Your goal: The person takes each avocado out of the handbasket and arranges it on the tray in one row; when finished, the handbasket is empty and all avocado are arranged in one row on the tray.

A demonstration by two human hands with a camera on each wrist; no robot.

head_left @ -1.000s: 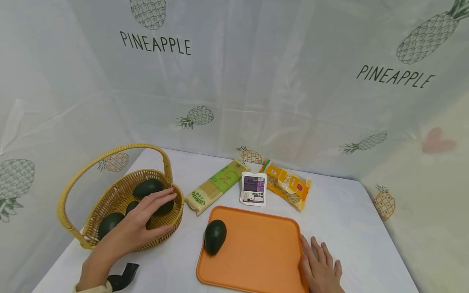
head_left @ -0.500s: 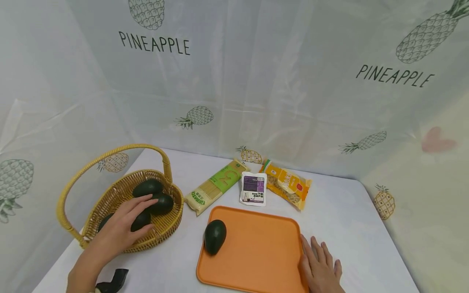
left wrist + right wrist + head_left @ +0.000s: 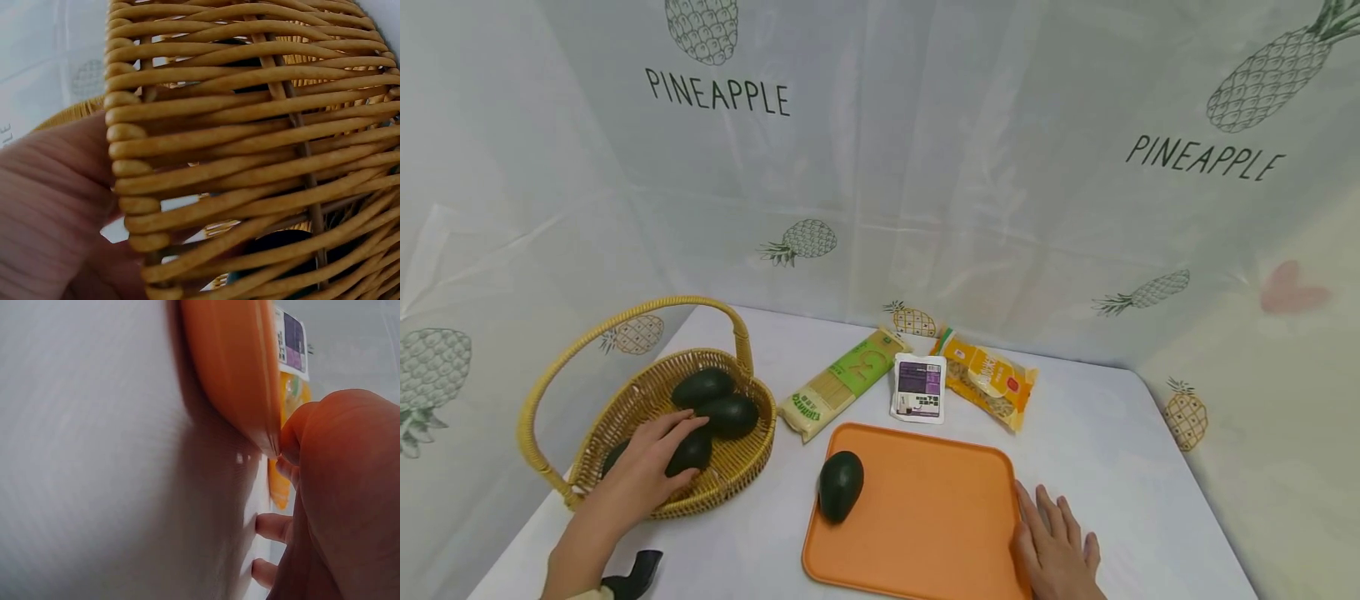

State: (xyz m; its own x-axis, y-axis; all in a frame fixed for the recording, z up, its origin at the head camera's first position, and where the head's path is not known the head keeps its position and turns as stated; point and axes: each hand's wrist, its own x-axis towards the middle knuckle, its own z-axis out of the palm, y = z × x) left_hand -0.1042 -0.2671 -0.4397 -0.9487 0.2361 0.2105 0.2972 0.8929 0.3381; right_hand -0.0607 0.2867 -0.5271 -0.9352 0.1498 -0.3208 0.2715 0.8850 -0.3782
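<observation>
In the head view my left hand (image 3: pixel 643 467) reaches into the wicker basket (image 3: pixel 748 468), its fingers and thumb around a dark green avocado (image 3: pixel 692 452). Two more avocados (image 3: pixel 703 387) lie just beyond it, and another is partly covered by the hand. The left wrist view looks through the basket's woven wall (image 3: pixel 250 137), which hides most of the fingers. My right hand (image 3: pixel 1057 546) lies with fingers spread at the right edge of the orange tray (image 3: pixel 932 517); its thumb side meets the rim. One avocado (image 3: pixel 841 486) rests at the tray's left side.
Behind the tray lie a noodle pack (image 3: pixel 844 383), a white and purple pouch (image 3: pixel 919 387) and a yellow food bag (image 3: pixel 988 379). The basket's tall handle (image 3: pixel 625 312) arches up at its far side. A pineapple-print curtain (image 3: pixel 955 167) stands behind the white table.
My left hand has drawn back toward the near left inside the basket, from above the right-hand avocados to the nearer one, and closed around it. My right hand and the tray have stayed put.
</observation>
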